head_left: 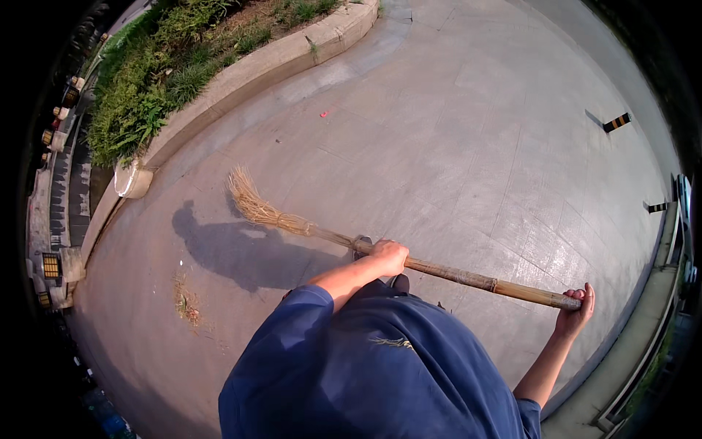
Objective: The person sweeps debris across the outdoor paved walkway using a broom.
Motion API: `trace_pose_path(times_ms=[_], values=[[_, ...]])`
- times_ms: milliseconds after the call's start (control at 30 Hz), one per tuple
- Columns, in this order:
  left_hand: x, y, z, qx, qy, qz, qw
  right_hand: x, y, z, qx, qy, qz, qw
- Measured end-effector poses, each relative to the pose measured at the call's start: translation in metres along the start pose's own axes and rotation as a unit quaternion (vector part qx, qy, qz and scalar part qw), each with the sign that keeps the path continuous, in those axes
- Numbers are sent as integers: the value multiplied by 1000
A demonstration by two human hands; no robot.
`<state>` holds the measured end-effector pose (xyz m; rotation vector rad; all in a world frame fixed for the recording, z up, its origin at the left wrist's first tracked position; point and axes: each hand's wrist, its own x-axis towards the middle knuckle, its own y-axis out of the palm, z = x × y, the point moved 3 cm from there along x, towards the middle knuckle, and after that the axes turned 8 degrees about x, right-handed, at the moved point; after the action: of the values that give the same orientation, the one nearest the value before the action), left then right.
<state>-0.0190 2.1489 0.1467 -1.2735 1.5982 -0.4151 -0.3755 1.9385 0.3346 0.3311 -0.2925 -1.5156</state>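
A straw broom (459, 275) spans the front of a person in a blue top (322, 373), its bristles (252, 203) to the left over grey pavement (439, 146); whether they touch the ground cannot be told. The 2 hands are well apart on the handle: the left hand (389, 256) is clamped around it near the middle, while the right hand (576, 309) has its fingers curled about the far end. Straw-coloured strands (391, 342) lie on the top. To the left, a person-shaped shadow (252, 249) falls near a small scatter of debris (186, 301). Beyond are a small red object (324, 114), a curved planter wall (252, 84) with greenery (186, 77), and, at right, 2 dark posts (618, 122).
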Motion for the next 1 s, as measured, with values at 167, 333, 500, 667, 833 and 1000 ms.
trace_pose_path(times_ms=[167, 333, 500, 667, 833, 1000], values=[[86, -69, -100, 106, 178, -46, 977, -44, -51, 122, 60, -144, -37, 987], [169, -102, -116, 106, 207, -101, 967, -103, 30, 125, -146, -240, -9, 960], [196, -101, -54, 59, 141, -111, 982, -67, 118, 79, -221, -288, 126, 923], [128, -64, -26, 38, 47, -63, 996, 9, 92, 77, -136, -120, 133, 974], [60, -15, 24, -1, -57, 100, 993, 62, 67, -29, -63, 39, 162, 984], [82, -34, 1, 16, -66, 43, 997, 118, 19, -42, 32, 93, 64, 993]])
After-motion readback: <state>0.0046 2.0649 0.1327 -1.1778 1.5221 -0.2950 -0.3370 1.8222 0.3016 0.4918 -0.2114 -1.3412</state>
